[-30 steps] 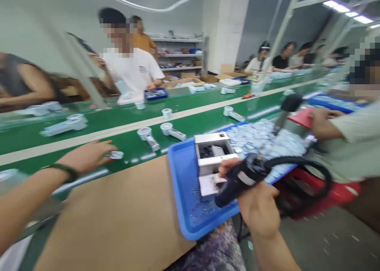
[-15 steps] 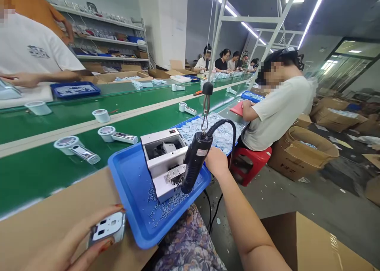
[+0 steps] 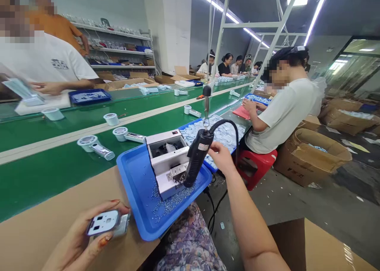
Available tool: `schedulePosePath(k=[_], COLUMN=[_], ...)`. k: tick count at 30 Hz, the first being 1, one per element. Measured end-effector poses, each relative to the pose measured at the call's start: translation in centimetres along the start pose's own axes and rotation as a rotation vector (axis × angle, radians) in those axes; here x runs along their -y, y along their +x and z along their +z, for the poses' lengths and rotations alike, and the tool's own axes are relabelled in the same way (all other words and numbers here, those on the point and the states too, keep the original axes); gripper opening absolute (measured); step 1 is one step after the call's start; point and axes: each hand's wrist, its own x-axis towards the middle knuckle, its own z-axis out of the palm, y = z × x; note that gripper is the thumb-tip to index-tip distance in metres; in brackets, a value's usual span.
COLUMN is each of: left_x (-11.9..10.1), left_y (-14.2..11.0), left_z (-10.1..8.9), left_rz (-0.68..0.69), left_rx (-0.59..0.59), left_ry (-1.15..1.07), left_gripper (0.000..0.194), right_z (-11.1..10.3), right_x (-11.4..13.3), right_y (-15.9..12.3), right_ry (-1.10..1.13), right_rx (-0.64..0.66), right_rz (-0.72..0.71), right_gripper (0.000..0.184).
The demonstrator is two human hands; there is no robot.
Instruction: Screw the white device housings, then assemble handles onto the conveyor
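- While your left hand keeps the work ready, fingers and thumb are clamped on a pale casing, plate with cutouts facing up, just left of the blue tray.
- Your right hand is beside the hanging black driver, fingers partly behind it; no telling from here whether it grips the tool, touches it or reaches past.
- Step: probably between part and tool, fastening not begun; driver and casing are well apart.
- Next move likely calls for a sure hold on whatever your right hand is after, casing kept steady; if driving follows, line the bit up square to a hole. Slipping looks the main risk.
- Surface: white-topped box unit sits in the blue tray, loose screws along its near side; pale flat pieces fill the tray beyond. Cardboard sheet by your left hand.
- Green belt carries round-headed units, nearest one lying past the tray.
- Room: co-worker in a pale shirt on a red stool, others along the belt; shelves behind, cartons on the floor, tube lights overhead.
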Motion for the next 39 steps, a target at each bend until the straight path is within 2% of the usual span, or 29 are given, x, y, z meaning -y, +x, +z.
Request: schedulePosePath(k=[3,4,5,6,7,8,10,12,14,15,17,21,23,25,27,29,31,35,39], left_x=[-1.8,-2.3,-2.6,-2.8,-3.0,-3.1,-3.3,-3.7,-4.0,-4.2,-4.5,-4.4,-4.1,-3.8,-3.6,-3.5,-3.5,-3.5,-3.4], left_y=[0.2,0.5,0.7,0.9,1.1,1.1,0.9,0.5,0.1,0.0,0.2,1.1,1.4,1.5,1.4,1.2,1.0,0.6,0.4], left_z=[1.1,1.5,1.8,2.0,2.2,2.4,2.7,2.9,2.9,2.9,2.6,1.9,1.8,1.8,1.9,2.0,2.1,2.0,2.2], left_rz=[0.166,0.220,0.259,0.267,0.261,0.248,0.224,0.222,0.229,0.228,0.210,0.179,0.191,0.187,0.167,0.141,0.123,0.121,0.166], left_rx=[0.023,0.043,0.069,0.089,0.106,0.109,0.076,0.030,0.009,0.015,0.064,0.233,0.262,0.245,0.202,0.158,0.127,0.067,0.094], left_ry=[-0.078,-0.114,-0.143,-0.150,-0.149,-0.137,-0.107,-0.092,-0.101,-0.116,-0.158,-0.268,-0.307,-0.324,-0.343,-0.371,-0.397,-0.411,-0.406], left_gripper=[0.037,0.034,0.035,0.037,0.040,0.043,0.044,0.041,0.038,0.038,0.043,0.050,0.052,0.053,0.052,0.049,0.048,0.045,0.042], right_z=[-0.3,-0.2,0.1,0.7,1.5,2.6,5.4,7.8,9.1,9.3,9.2,9.7,10.7,11.6,12.3,12.5,12.5,12.4,12.7], right_x=[3.7,5.1,6.5,7.9,9.2,10.3,11.9,12.5,12.5,12.4,12.5,13.5,14.0,14.0,13.5,12.8,12.0,10.8,10.7], right_y=[-3.4,-4.5,-5.4,-6.0,-6.5,-6.7,-6.7,-6.3,-5.8,-5.4,-4.5,-2.3,-1.4,-1.3,-1.9,-3.1,-4.5,-6.5,-7.1], right_ry=[0.267,0.376,0.508,0.536,0.486,0.424,0.290,0.209,0.157,0.138,0.091,-0.162,-0.214,-0.181,-0.192,-0.240,-0.239,-0.132,-0.070], right_rx=[0.185,0.258,0.381,0.493,0.598,0.672,0.711,0.666,0.676,0.717,0.842,0.995,1.004,0.956,0.785,0.572,0.452,0.441,0.370], right_rz=[-0.091,-0.143,-0.198,-0.231,-0.245,-0.257,-0.225,-0.152,-0.117,-0.143,-0.285,-0.771,-0.940,-0.998,-0.940,-0.811,-0.713,-0.700,-0.722], right_gripper=[0.054,0.056,0.042,0.027,0.018,0.021,0.028,0.026,0.025,0.025,0.026,0.021,0.022,0.019,0.014,0.015,0.019,0.026,0.019])
